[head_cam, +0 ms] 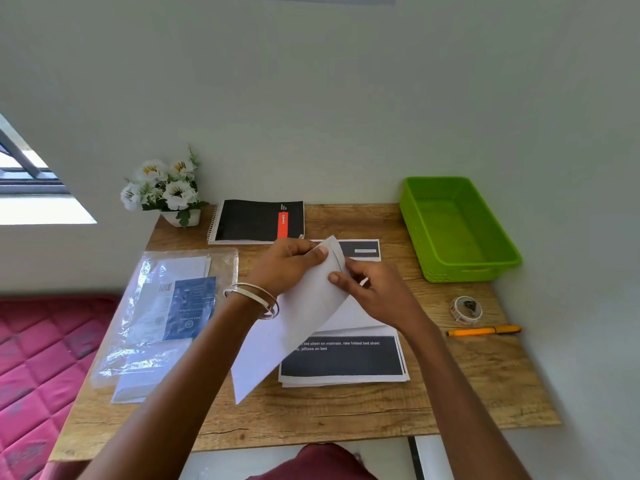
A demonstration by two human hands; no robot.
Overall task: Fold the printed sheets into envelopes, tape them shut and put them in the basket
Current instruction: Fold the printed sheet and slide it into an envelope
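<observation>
A stack of printed sheets lies near on the surface, ready to hand. Above it, the left hand and right hand each pinch one sheet, curling it over, probably to start a fold. Far right, the basket waits empty.

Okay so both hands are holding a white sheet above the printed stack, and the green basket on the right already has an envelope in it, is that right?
Not quite. The head view shows the green basket holds nothing yet. The rest stands: the left hand and right hand both hold the white sheet above the printed stack.
</observation>
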